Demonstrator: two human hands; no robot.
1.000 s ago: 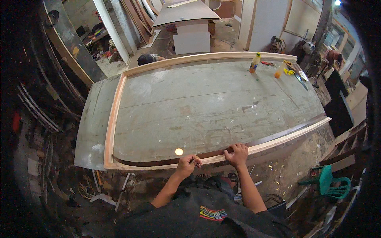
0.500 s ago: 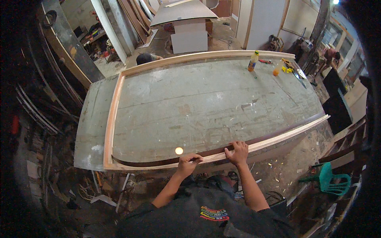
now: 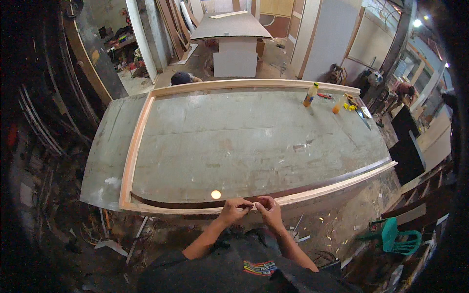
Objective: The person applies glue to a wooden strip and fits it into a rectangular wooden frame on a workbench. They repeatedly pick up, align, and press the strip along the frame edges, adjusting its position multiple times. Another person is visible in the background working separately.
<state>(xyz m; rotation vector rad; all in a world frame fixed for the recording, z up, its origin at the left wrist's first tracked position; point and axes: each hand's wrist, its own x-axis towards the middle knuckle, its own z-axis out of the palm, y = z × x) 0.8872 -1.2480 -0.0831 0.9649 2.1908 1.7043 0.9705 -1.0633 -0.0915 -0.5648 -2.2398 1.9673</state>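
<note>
Both my hands meet at the near rail of a pale wooden frame [image 3: 133, 151] lying on a large grey-green tabletop [image 3: 220, 132]. My left hand [image 3: 235, 211] is closed in a pinch, its fingertips nearly touching those of my right hand [image 3: 268, 211], which pinches too. A small pale bit shows between the fingertips, too small to name. Just beyond my hands, a long dark brown strip [image 3: 337, 178] stands along the inner side of the near rail, bowing away from it at the left. A round bright spot [image 3: 216, 194] lies on the tabletop near my left hand.
At the far right of the table stand a bottle with a yellow cap [image 3: 310, 95], a cup of orange drink [image 3: 337, 107] and several tools. A person's head [image 3: 181, 78] shows behind the far rail. A green plastic chair [image 3: 398, 237] stands lower right. Another table [image 3: 229, 27] stands beyond.
My right hand has left the dark strip and the near rail and moved left to my left hand. Their fingertips now come together. The whole view has shifted slightly.
</note>
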